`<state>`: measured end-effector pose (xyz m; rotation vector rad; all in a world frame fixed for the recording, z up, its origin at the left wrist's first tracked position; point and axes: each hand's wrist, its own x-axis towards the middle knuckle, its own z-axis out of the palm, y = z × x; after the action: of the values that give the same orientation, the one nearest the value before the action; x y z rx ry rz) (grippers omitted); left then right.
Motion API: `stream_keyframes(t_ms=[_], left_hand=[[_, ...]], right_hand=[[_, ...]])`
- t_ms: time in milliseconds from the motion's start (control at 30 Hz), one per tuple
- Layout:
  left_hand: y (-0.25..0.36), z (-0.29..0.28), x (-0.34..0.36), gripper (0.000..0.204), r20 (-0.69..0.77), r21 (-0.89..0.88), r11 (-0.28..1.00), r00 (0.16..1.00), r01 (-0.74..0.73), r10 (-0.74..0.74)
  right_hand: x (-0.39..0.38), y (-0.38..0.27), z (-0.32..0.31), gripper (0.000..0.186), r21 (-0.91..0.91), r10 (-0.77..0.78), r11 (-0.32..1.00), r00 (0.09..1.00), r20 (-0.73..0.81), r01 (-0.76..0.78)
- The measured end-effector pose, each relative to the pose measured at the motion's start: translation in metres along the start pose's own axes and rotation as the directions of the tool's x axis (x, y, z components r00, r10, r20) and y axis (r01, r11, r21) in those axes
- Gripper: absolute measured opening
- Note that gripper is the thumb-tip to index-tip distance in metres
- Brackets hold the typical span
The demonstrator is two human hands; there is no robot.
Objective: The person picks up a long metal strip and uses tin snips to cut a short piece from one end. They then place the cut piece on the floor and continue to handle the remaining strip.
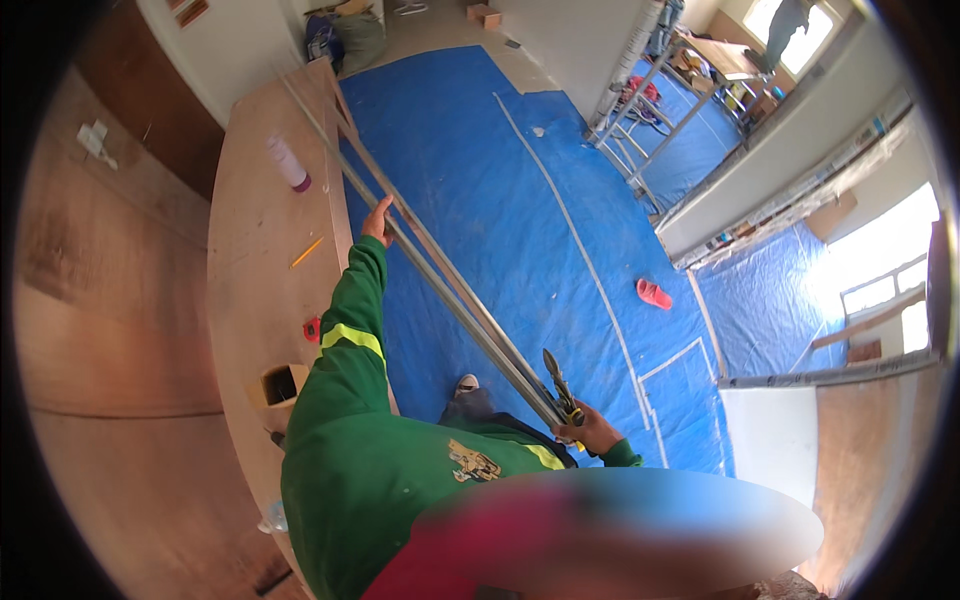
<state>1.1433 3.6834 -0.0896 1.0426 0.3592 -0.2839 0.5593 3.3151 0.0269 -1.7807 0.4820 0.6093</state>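
Observation:
A long, thin metal channel (pixel 450 297) runs slantwise across my front, from the far left down to my right side. Around its middle the fingers of my left hand (pixel 378 222) are closed. My right hand (pixel 594 430) is at the near end of the channel, gripping tin snips (pixel 559 380) with dark blades and yellow on the handles. The blades point up and away from me. Whether the right fingers also pinch the channel is hard to see.
On the wooden bench (pixel 240 215) at left lie a white and purple bottle (pixel 288 165), a yellow pencil (pixel 307 252), a red tape measure (pixel 312 329) and a box (pixel 279 384). Blue sheeting (pixel 480 200) covers the floor. A pink slipper (pixel 654 293) lies right; a person stands on scaffolding (pixel 640 125) beyond.

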Motion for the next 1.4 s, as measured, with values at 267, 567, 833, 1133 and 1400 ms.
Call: stream_keyframes(t_ms=[267, 567, 833, 1133, 1400], left_hand=[[-0.045, 0.016, -0.004, 0.024, -0.367, 0.324, 0.943, 0.908, -0.080, 0.203], [-0.076, 0.043, -0.119, 0.028, 0.049, 0.058, 0.997, 0.997, -0.059, 0.057], [-0.154, 0.083, -0.226, 0.046, 0.034, 0.017, 0.999, 0.999, -0.030, 0.030], [-0.195, 0.129, -0.236, 0.057, -0.026, 0.065, 0.998, 1.000, -0.006, 0.008], [-0.264, 0.121, -0.149, 0.069, -0.019, 0.062, 0.981, 0.983, 0.183, -0.182]], right_hand=[[-0.026, 0.008, 0.028, 0.058, 0.187, -0.021, 0.982, 1.000, 0.019, 0.017], [-0.079, 0.099, 0.021, 0.043, 0.391, 0.098, 0.914, 0.994, 0.047, -0.109], [-0.194, 0.174, 0.014, 0.033, 0.431, 0.336, 0.841, 0.940, 0.057, -0.327], [-0.241, 0.161, 0.011, 0.032, 0.421, 0.365, 0.837, 0.930, 0.048, -0.350], [-0.205, 0.178, 0.009, 0.034, 0.564, 0.351, 0.750, 0.931, 0.103, -0.345]])
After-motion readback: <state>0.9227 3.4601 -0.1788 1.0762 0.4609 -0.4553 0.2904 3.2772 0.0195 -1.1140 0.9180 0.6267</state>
